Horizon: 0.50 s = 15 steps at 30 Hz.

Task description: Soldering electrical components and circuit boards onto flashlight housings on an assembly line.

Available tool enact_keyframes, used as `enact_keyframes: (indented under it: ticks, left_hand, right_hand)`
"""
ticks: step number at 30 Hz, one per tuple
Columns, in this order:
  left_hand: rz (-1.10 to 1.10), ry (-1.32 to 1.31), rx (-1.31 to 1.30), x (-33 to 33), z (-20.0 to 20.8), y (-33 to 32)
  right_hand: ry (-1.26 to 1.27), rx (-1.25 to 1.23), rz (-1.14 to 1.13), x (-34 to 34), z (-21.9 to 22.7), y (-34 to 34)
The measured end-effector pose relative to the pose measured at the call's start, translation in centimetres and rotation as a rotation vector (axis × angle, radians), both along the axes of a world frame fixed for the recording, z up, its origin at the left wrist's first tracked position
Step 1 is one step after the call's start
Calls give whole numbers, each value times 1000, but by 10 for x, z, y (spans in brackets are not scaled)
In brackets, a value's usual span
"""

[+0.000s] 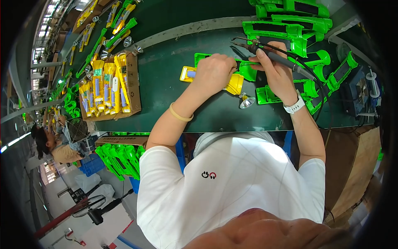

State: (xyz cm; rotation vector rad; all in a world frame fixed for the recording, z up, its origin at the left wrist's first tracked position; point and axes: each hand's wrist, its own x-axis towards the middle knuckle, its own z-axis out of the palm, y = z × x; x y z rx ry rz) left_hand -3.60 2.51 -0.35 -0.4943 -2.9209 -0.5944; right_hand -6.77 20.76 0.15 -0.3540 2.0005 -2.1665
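Working at the dark green table [261,118], I have the cardboard box [134,83] at the left of the frame, probably so its yellow pieces [121,68] are easy to reach. The soldering iron [282,60], upper right of centre, is grasped in my raised right hand [277,71], tip pointing left, maybe for clearance from the fingers. Green housing [248,74] and yellow casing [235,84] lie in the centre, partly under my bent left hand [214,74]; its fingertips are hidden, so I cannot tell its grip.

Head-worn fisheye looks down, close over green workbench [159,79]; dark rim hard to read.
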Motion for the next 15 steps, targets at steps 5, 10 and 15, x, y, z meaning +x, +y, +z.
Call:
enact_keyframes:
  ticks: [5,10,15]
  left_hand:
    - [179,5,423,16,30,-9]
    - [345,-536,1448,34,44,-26]
    - [349,-404,1591,39,25,-39]
  right_hand:
    - [-41,2,51,0,0,6]
    - [116,99,-51,-1,-4,8]
    - [127,-92,-114,5,-2,-4]
